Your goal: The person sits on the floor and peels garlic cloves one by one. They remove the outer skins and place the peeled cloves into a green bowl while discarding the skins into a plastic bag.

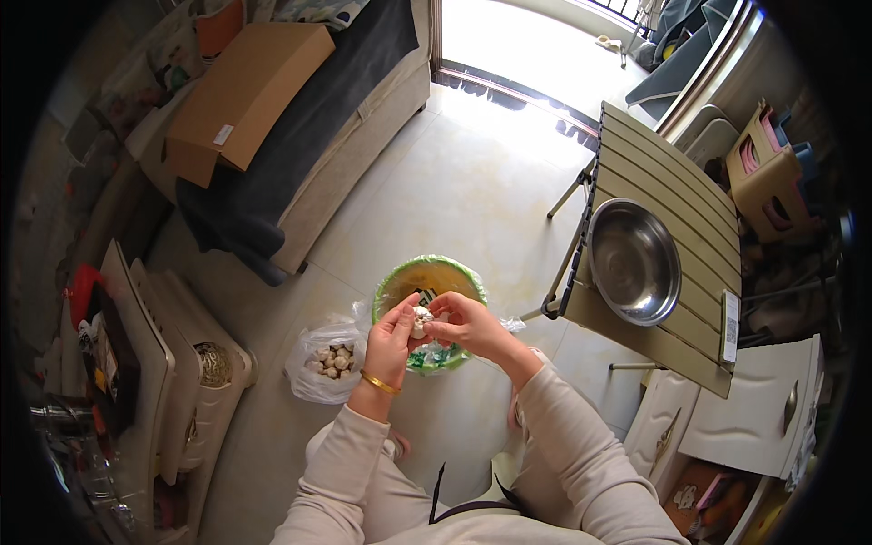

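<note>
A whitish garlic bulb (421,321) sits between my two hands, above a round green-rimmed bin (431,259) lined with a clear plastic bag. My left hand (392,337) grips the bulb from its left side and wears a gold bangle at the wrist. The thumb and fingers of my right hand (463,325) touch the bulb's right side; whether they pinch it is unclear. Down on the floor, left of the bin, lies an open white plastic bag (304,368) holding several garlic bulbs (334,361). Green and white wrappers show inside the bin.
A steel basin (635,262) stands on a slatted folding table (705,300) at the right, near a phone-like white object (729,327). White drawers (753,409) are below it. A cardboard box (252,88) lies on the sofa (354,157) at upper left; a white cabinet (211,409) stands at left.
</note>
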